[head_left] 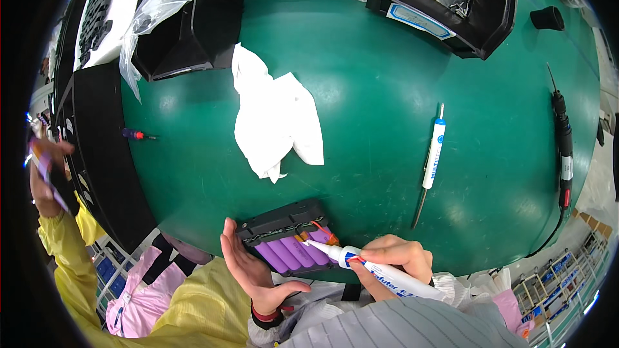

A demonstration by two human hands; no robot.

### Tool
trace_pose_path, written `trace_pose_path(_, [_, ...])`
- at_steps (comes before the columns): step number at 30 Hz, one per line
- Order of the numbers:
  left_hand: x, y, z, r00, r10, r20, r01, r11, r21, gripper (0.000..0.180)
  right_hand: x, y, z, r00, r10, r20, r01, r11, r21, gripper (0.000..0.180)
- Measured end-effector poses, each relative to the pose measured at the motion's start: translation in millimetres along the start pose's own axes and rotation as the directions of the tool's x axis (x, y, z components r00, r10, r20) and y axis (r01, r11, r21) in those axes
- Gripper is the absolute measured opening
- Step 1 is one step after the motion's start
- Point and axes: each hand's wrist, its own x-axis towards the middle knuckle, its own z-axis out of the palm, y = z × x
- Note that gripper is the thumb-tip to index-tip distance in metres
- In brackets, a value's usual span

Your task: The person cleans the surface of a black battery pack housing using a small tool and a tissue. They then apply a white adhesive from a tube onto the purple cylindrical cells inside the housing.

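A battery pack point(284, 232) of purple cylindrical cells in a black frame is near the table's front edge. My left hand point(248, 274) holds its left end, fingers along the frame and thumb stretched out below it. In my right hand point(400, 258) is a white glue tube point(403, 283), pinched near its neck. Its narrow nozzle points left, with the tip at the cells close to an orange-red patch; contact cannot be made out. A crumpled white cloth point(271, 119) lies beyond the pack. To the right rests a white-handled screwdriver point(434, 154).
Black bins point(445, 0) stand at the back, one with small metal parts. A black electric screwdriver point(565, 148) with a cord lies far right, near a black cup point(547, 18). A small red-and-dark screwdriver point(137, 134) lies left. A person in yellow sleeves point(64, 245) works at left.
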Motion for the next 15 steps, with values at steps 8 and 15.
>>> trace_pose_path(8, [-0.1, -1.6, -0.9, 1.0, 0.01, -0.003, -0.01, 1.0, 0.018, 0.164, 2.0, 1.4, 0.7, 0.999, -0.033, 0.009, 0.033, 0.999, -0.006, 0.035])
trace_pose_path(15, [0.3, -2.2, -1.3, 1.0, 0.009, 0.008, -0.009, 1.0, 0.016, 0.164, 2.4, 1.8, 0.6, 0.999, -0.035, 0.011, 0.035, 0.999, 0.005, 0.035])
